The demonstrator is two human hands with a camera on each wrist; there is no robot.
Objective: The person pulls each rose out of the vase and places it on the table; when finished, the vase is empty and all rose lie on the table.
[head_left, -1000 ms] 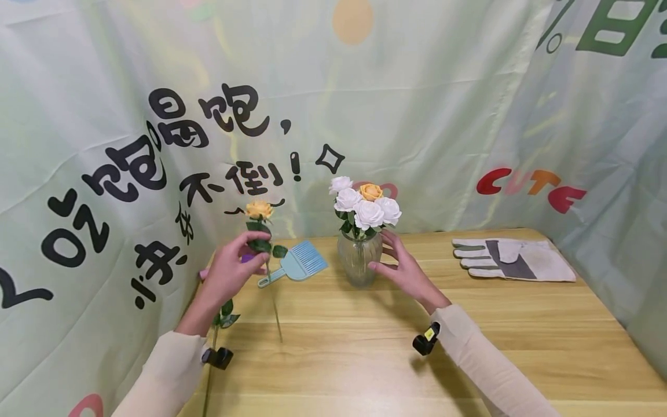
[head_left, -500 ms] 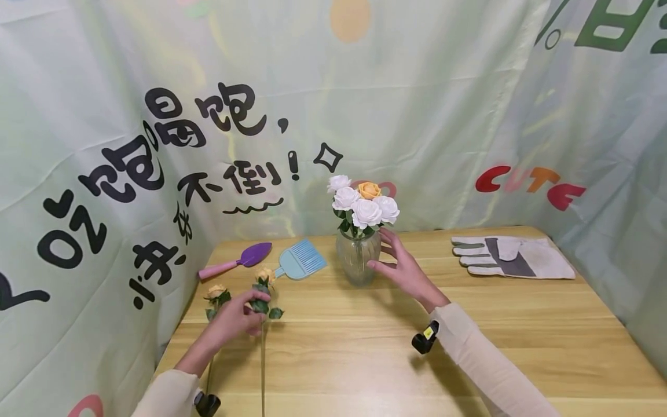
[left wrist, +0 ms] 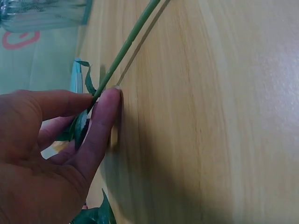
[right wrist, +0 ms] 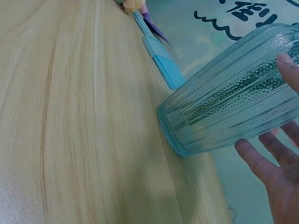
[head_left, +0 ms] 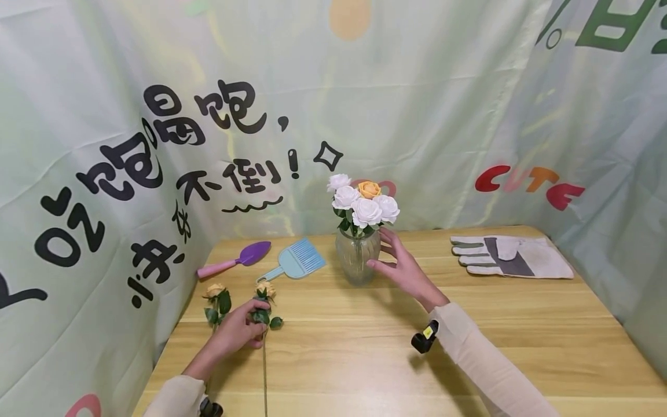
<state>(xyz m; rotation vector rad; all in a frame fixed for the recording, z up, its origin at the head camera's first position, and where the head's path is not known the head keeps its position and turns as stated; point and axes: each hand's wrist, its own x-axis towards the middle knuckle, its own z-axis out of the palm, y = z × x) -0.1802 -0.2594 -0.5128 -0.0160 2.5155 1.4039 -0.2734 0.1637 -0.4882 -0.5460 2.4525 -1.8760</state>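
Yellow and long-stemmed, one rose (head_left: 265,290) is hanging low over the left of the wooden table (head_left: 375,365); the left hand (head_left: 238,330) is pinching its leafy stem (left wrist: 122,51), while the right hand (head_left: 402,267) is resting, loosely spread, against the ribbed glass vase (head_left: 351,262).

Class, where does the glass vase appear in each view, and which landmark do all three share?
Head: the glass vase stands just right of centre.
Left wrist: top-left corner, cut off.
Right wrist: right side, slanting.
Shared landmark: the blue tool, only a sliver in the left wrist view.
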